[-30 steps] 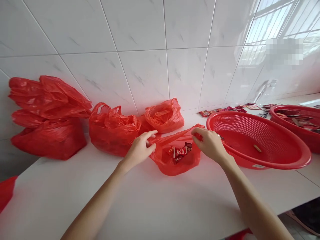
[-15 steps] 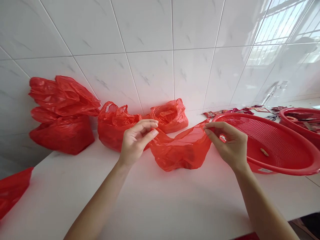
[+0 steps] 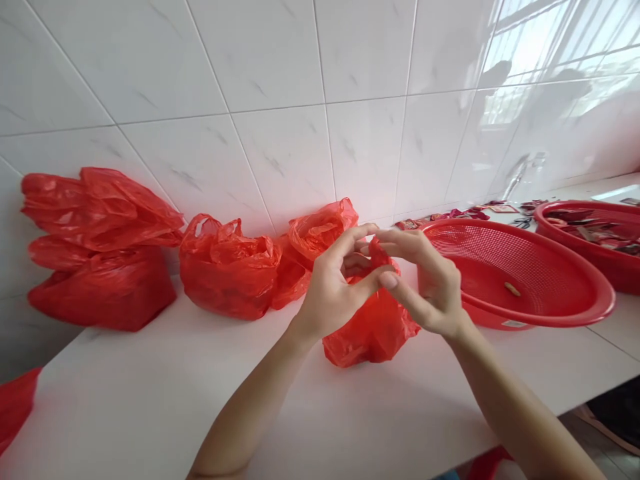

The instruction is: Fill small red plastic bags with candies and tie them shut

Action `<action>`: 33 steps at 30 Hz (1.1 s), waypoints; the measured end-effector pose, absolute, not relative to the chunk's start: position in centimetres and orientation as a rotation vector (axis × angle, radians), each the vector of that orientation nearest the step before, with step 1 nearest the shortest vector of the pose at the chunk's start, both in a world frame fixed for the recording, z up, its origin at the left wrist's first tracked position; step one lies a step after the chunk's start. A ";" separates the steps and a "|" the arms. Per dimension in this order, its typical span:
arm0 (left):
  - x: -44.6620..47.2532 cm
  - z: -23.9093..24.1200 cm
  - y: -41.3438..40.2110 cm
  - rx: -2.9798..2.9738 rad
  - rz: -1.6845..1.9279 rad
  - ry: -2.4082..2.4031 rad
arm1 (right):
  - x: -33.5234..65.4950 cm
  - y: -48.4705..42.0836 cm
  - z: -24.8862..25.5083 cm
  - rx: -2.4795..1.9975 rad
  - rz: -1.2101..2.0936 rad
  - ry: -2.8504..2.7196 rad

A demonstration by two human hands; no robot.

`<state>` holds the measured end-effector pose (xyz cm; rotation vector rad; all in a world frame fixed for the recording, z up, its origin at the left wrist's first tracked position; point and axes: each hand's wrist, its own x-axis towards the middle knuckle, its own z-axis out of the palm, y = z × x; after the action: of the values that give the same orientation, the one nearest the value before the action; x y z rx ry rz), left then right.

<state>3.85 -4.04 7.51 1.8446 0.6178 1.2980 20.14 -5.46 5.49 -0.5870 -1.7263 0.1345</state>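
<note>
A small red plastic bag (image 3: pixel 373 333) hangs bunched beneath my two hands, just over the white counter. My left hand (image 3: pixel 333 283) is closed around the gathered top of the bag, thumb toward the middle. From the other side my right hand (image 3: pixel 433 283) grips the same top, its thumb meeting the left thumb. A twist of red plastic sticks up between the fingers. Some of the fingertips are hidden behind the hands. Whatever lies inside the bag cannot be made out.
Several filled red bags, including a large one (image 3: pixel 105 287) and a handled one (image 3: pixel 230 273), line the tiled wall. To the right, a red basket (image 3: pixel 590 300) holds a small tan piece (image 3: pixel 512 289). A second red basket (image 3: pixel 620 267) contains packets. Scissors (image 3: pixel 523 223) lie behind.
My hands have come together from opposite ends of the bag's mouth. The stretched-open rim is now gathered into a bunch. The view has shifted slightly to the right.
</note>
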 end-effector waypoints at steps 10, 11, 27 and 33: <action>3.8 9.1 -2.8 1.835 1.565 0.700 | 20.4 -4.0 4.3 -0.804 0.305 -1.677; 3.8 9.2 -2.5 1.853 1.579 0.690 | 20.3 -3.8 4.1 -0.844 0.412 -1.714; -3.5 9.7 0.6 1.914 1.835 1.005 | 23.0 -1.6 0.8 -0.739 1.103 -0.914; -4.6 6.6 1.3 1.948 1.595 1.113 | 23.0 -1.4 0.1 -0.767 1.092 -0.957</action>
<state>-4.60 1.26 6.62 1.9478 1.1132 1.5953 23.02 -1.43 0.07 -0.7673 -0.9574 1.0918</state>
